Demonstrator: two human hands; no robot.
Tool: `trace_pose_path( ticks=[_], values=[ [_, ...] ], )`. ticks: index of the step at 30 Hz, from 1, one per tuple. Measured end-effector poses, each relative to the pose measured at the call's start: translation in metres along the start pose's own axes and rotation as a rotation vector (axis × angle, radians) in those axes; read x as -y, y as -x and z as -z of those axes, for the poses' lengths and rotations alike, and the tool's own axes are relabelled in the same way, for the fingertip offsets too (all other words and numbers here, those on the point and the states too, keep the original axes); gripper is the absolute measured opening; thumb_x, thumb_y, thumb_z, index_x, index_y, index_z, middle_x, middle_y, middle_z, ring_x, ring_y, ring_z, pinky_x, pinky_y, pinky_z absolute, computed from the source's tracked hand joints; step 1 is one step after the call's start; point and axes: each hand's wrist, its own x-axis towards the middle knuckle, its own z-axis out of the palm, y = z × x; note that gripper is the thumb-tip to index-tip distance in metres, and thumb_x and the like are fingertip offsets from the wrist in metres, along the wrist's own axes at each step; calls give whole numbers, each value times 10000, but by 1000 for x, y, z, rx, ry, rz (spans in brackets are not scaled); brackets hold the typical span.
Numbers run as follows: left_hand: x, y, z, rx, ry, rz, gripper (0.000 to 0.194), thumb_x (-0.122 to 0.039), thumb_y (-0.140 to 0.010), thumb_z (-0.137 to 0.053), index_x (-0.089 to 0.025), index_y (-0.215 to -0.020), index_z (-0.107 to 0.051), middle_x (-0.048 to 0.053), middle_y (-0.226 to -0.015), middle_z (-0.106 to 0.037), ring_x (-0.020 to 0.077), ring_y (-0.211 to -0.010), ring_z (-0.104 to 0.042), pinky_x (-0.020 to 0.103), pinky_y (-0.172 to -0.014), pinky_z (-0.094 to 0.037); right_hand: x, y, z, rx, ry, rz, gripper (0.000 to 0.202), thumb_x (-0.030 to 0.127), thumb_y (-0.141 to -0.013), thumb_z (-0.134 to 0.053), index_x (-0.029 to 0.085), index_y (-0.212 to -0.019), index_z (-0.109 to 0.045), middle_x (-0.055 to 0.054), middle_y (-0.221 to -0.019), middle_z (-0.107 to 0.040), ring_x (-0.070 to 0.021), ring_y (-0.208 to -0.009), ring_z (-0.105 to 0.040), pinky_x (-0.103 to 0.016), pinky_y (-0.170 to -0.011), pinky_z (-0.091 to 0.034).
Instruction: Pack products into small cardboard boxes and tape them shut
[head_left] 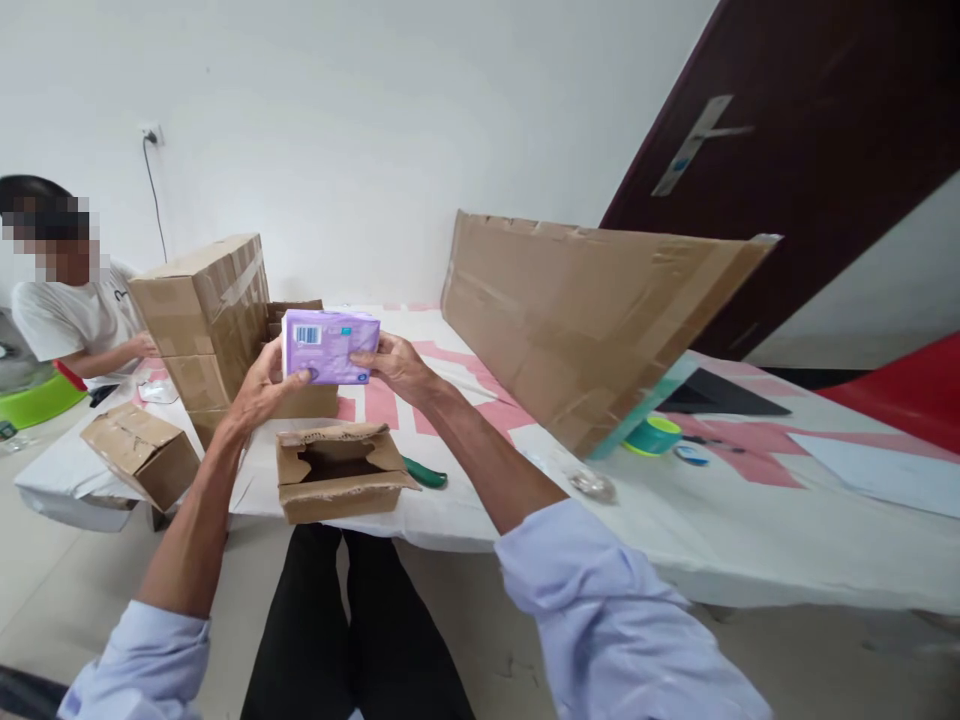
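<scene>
A purple plastic-wrapped pack [330, 345] with a barcode label, its kind not certain, is held up above the table between both my hands. My left hand [262, 390] grips its left side, thumb across the lower front. On the right side, my right hand [401, 365] closes on it with the thumb over the front face. Below the pack, an opened cardboard box [341, 497] stands at the table's near edge with its flaps up and a dark inside. A green curved handle [426, 473] sticks out to the right of this box, its other end hidden.
Stacked cartons [217, 300] stand to the left, and a smaller carton [142, 450] tilts beside them. A large cardboard sheet [577, 310] rises at the right. Near it lie tape rolls [654, 437] and a black sheet [724, 392]. A person [75, 300] sits at far left.
</scene>
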Motion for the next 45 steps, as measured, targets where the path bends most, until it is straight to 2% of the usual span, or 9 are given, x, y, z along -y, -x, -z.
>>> trace_pose_path(
  ticks=[4, 7, 14, 22, 25, 31, 35, 38, 45],
  values=[
    [23, 52, 4, 8, -287, 177, 944, -593, -782, -841, -223, -1560, -456, 188, -1571, -532, 410, -1451, -518, 573, -1130, -495, -14, 19, 26, -180, 10, -4, 639, 398, -605, -981, 227, -1169, -735, -52, -1154, -793, -257, -1059, -734, -395, -925, -618],
    [41, 92, -2, 109, -360, 273, 864, -613, -807, -808, -248, -1531, -509, 173, -1593, -511, 402, -1465, -511, 568, -1150, -494, -38, 36, 48, -301, 27, -74, 675, 420, -546, -1001, 226, -1130, -723, -56, -1110, -794, -269, -1023, -740, -407, -872, -634],
    [38, 131, -14, 292, -458, 150, 567, -599, -926, -708, -317, -1416, -655, 96, -1714, -391, 381, -1631, -264, 608, -1308, -279, -92, 61, 84, -385, 105, -176, 678, 451, -525, -1001, 227, -1088, -699, -68, -1102, -787, -284, -1015, -738, -454, -886, -631],
    [39, 145, -10, 317, -376, 183, 1001, -742, -749, -820, -336, -1593, -470, 125, -1787, -189, 423, -1630, -243, 620, -1287, -318, -142, 41, 59, -143, 134, -188, 644, 374, -563, -979, 205, -1129, -723, -98, -1236, -776, -298, -1102, -725, -477, -1033, -572],
    [38, 147, -7, 317, -358, 197, 983, -720, -756, -828, -351, -1593, -467, 119, -1784, -198, 421, -1627, -254, 611, -1287, -325, -158, 19, 45, -52, 138, -192, 673, 378, -538, -980, 201, -1133, -719, -98, -1216, -783, -290, -1095, -726, -473, -1055, -559],
    [47, 147, -2, 253, -349, 219, 866, -644, -806, -827, -360, -1561, -512, 121, -1764, -268, 408, -1603, -322, 615, -1281, -339, -190, -13, 22, -75, 145, -232, 773, 375, -500, -976, 179, -1189, -686, -106, -1224, -778, -251, -1078, -724, -443, -1048, -564],
    [53, 151, -7, 216, -387, 208, 759, -619, -886, -757, -346, -1554, -520, 113, -1758, -296, 382, -1607, -326, 592, -1296, -326, -190, -16, 24, -29, 197, -314, 732, 302, -427, -1000, 171, -1101, -744, -94, -1132, -802, -262, -996, -735, -454, -980, -596],
    [51, 154, -15, 183, -443, 238, 721, -589, -938, -701, -344, -1580, -483, 106, -1771, -267, 367, -1612, -321, 555, -1301, -329, -174, -7, 38, -92, 242, -359, 663, 342, -442, -1007, 170, -1034, -765, -101, -1099, -803, -272, -978, -735, -444, -922, -615],
    [55, 174, -34, -68, -369, 367, 780, -590, -983, -591, -332, -1655, -290, 146, -1751, -266, 376, -1531, -437, 539, -1133, -507, -130, 83, 63, -316, 226, -369, 565, 697, -833, -740, 218, -1131, -769, -147, -1243, -764, -306, -1136, -725, -392, -809, -646]
  ],
)
